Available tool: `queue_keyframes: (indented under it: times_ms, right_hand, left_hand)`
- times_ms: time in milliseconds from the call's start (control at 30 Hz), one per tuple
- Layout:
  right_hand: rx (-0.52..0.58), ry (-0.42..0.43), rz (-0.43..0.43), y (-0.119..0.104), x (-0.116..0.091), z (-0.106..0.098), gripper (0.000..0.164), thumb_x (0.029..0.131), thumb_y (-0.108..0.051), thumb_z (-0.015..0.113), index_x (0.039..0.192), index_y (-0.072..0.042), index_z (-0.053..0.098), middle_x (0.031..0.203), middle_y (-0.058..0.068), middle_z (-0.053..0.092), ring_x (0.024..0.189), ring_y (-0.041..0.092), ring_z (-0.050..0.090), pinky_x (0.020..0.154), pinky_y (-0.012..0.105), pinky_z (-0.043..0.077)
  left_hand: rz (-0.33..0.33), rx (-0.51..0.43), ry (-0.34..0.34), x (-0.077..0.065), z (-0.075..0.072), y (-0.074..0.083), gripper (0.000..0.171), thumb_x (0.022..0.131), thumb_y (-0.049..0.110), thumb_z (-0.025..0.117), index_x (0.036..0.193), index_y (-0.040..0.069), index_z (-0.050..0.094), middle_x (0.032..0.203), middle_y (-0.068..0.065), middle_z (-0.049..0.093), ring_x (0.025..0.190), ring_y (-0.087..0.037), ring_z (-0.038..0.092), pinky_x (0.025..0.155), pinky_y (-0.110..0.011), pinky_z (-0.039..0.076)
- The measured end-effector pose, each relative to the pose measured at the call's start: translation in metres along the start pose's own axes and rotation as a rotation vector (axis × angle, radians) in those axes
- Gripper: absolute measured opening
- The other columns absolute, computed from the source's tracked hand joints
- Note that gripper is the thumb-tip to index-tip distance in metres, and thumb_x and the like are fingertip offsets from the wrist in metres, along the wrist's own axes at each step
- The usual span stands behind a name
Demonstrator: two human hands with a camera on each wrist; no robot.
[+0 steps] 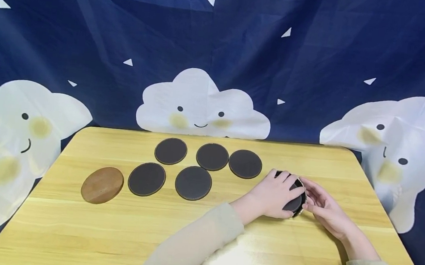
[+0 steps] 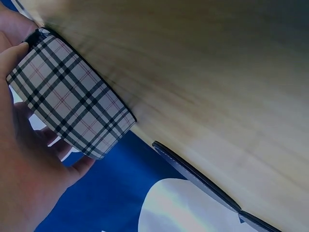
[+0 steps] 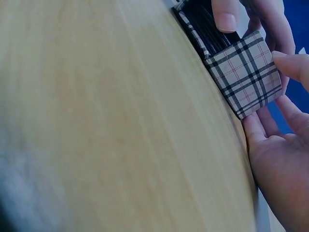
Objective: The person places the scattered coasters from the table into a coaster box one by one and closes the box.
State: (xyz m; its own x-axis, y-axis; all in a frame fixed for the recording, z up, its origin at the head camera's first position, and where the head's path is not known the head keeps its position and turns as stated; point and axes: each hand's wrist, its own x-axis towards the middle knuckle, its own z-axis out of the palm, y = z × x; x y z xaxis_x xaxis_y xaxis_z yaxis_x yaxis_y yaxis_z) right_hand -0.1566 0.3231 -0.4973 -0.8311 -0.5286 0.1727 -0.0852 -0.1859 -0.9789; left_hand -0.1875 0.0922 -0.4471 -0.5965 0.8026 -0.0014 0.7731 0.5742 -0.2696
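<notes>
A round coaster holder with a black-and-white plaid wall (image 2: 72, 92) stands on the right part of the table. Black coasters (image 3: 205, 21) show as stacked edges in its side opening, and a black round top (image 1: 293, 204) appears between the fingers in the head view. Across the top, my left hand (image 1: 276, 195) grips the holder with fingers spread over it. From the right, my right hand (image 1: 325, 209) holds the same holder, thumb and curled fingers at its wall. Part of the holder is hidden by both hands.
Several black round coasters lie flat to the left, among them a back-row coaster (image 1: 170, 151) and a front-row coaster (image 1: 193, 183). A brown round disc (image 1: 102, 185) sits at the far left. Behind the wooden table (image 1: 115, 239) hangs a blue cloud-print curtain (image 1: 246, 36).
</notes>
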Motion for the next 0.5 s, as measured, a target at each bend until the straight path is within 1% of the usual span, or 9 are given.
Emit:
queue_keyframes:
  times_ms: [133,267,433,500]
  right_hand:
    - [0.001,-0.001,-0.012,0.000,0.001,0.002,0.072,0.099,0.021,0.042,0.165,-0.004,0.028,0.158,-0.009,0.051,0.140,-0.002,0.053,0.112,0.015,0.044]
    - [0.002,-0.001,-0.020,-0.002,0.002,0.003,0.071,0.099,0.022,0.042,0.165,0.000,0.026,0.158,-0.008,0.051,0.141,-0.001,0.053,0.113,0.015,0.043]
    - [0.017,0.000,-0.015,-0.003,0.003,0.003,0.070,0.099,0.021,0.042,0.165,-0.001,0.028,0.156,-0.007,0.053,0.139,0.000,0.054,0.113,0.015,0.043]
    - [0.019,0.002,-0.012,-0.002,0.003,0.003,0.070,0.099,0.021,0.042,0.165,-0.002,0.028,0.156,-0.007,0.053,0.139,0.000,0.054,0.113,0.015,0.043]
  left_hand:
    - [0.008,0.000,0.023,-0.004,0.000,-0.002,0.074,0.099,0.075,0.049,0.162,0.038,0.038,0.162,0.002,0.041,0.147,-0.018,0.041,0.117,-0.039,0.039]
    - [0.014,0.008,0.054,-0.010,0.002,-0.006,0.074,0.099,0.077,0.046,0.162,0.038,0.040,0.162,0.000,0.043,0.149,-0.020,0.042,0.116,-0.040,0.040]
    - [0.012,-0.002,0.092,-0.021,0.006,-0.014,0.076,0.097,0.080,0.045,0.161,0.038,0.042,0.160,-0.001,0.045,0.148,-0.021,0.042,0.116,-0.044,0.040]
    - [0.008,-0.014,0.097,-0.025,0.006,-0.017,0.078,0.096,0.081,0.045,0.161,0.037,0.041,0.160,-0.001,0.044,0.148,-0.021,0.041,0.117,-0.045,0.039]
